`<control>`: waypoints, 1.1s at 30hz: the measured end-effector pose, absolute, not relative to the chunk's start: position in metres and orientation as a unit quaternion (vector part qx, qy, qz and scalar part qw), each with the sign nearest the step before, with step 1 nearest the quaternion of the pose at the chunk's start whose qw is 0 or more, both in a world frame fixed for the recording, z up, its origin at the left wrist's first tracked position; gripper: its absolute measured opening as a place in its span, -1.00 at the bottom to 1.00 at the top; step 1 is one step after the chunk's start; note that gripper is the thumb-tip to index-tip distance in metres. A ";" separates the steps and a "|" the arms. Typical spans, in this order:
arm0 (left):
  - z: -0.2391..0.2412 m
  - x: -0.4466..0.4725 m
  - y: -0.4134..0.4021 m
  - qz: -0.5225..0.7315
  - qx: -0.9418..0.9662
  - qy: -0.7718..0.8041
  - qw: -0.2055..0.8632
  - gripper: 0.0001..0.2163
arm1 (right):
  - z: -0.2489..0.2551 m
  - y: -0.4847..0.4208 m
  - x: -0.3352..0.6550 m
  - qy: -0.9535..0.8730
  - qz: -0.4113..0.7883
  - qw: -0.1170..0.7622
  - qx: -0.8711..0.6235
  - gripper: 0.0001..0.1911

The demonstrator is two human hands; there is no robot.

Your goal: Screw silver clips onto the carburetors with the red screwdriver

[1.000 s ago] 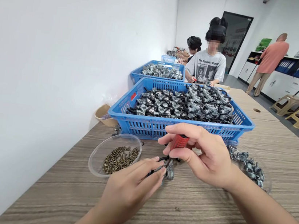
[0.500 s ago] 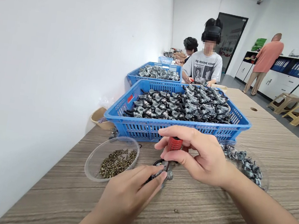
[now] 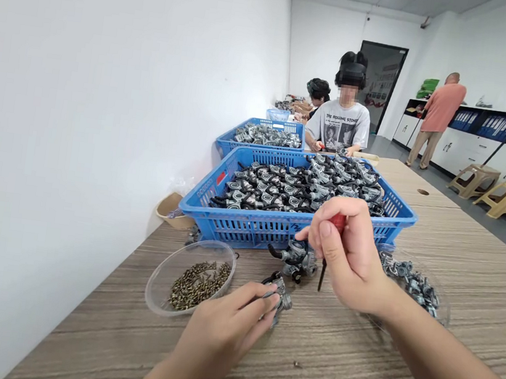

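My left hand (image 3: 229,320) is closed around a small grey metal carburetor (image 3: 284,299) with a black hose, low on the wooden table; the fingers cover part of it. In my right hand (image 3: 351,255) is a screwdriver (image 3: 338,222) with a red handle, its dark shaft pointing down, apart from the carburetor. Just behind them stands another carburetor (image 3: 297,260), partly hidden by my right hand. To the left, a clear round tub (image 3: 153,288) holds many brass-coloured screws (image 3: 198,285).
A blue crate (image 3: 248,229) full of carburetors stands ahead, with another blue crate (image 3: 222,142) behind it. Small metal parts (image 3: 412,288) fill a clear tray at right. A loose screw (image 3: 296,364) lies near me. A co-worker (image 3: 343,124) sits across the table.
My right hand has lifted the screwdriver away from the held carburetor, up and to the right, and its fingers have curled round the handle. The left hand keeps its hold.
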State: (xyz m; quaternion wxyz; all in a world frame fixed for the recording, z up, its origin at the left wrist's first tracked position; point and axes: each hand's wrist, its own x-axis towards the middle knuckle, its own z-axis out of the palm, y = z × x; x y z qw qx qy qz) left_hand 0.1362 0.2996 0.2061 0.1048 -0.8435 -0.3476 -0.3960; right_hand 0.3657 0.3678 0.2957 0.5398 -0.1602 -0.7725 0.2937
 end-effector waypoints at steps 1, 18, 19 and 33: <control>0.205 0.136 0.300 -0.400 -0.843 -0.346 0.098 -0.83 | 0.295 0.369 0.367 -0.790 0.292 0.506 -0.188 -0.85; 0.195 0.138 0.306 -0.443 -0.826 -0.346 0.044 -0.87 | 0.191 0.353 0.376 -0.863 0.320 0.246 -0.303 -0.40; 0.195 0.138 0.307 -0.444 -0.824 -0.349 0.044 -0.87 | 0.188 0.355 0.374 -0.861 0.318 0.258 -0.302 -0.44; 0.192 0.147 0.305 -0.495 -0.813 -0.305 0.030 -0.90 | 0.181 0.344 0.387 -0.862 0.243 0.283 -0.342 -0.49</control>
